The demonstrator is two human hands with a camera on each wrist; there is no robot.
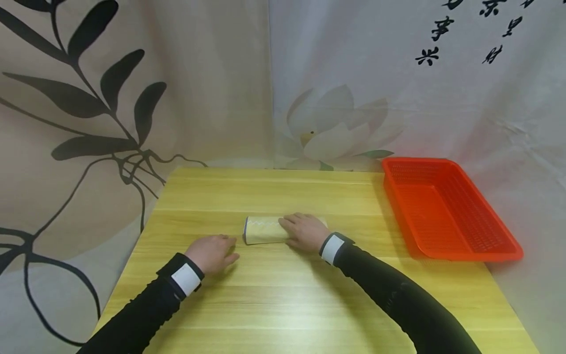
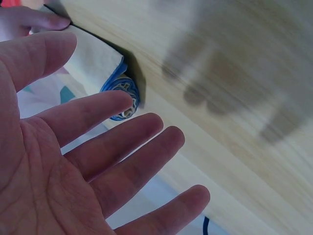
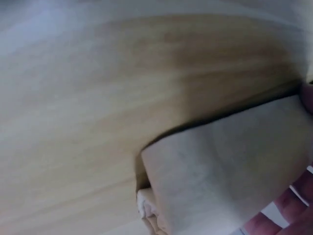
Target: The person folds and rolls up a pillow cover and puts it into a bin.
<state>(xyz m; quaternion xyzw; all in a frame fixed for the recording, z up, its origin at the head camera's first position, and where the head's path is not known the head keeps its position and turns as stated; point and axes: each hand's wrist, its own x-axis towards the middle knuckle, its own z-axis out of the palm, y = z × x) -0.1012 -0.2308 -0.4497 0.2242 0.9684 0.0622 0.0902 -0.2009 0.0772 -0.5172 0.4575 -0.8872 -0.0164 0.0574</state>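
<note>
A rolled cream cloth with blue trim lies on the wooden table, near its middle. My right hand rests on top of the roll's right part, fingers laid along it and pointing left. In the right wrist view the roll fills the lower right, with fingertips at its edge. My left hand hovers just left of the roll's end and holds nothing. The left wrist view shows its palm with straight, spread fingers beside the roll's spiral end.
An orange plastic basket stands at the table's right edge, with nothing in it. Printed fabric hangs behind the table and to both sides. Bare tabletop lies in front of the hands and behind the roll.
</note>
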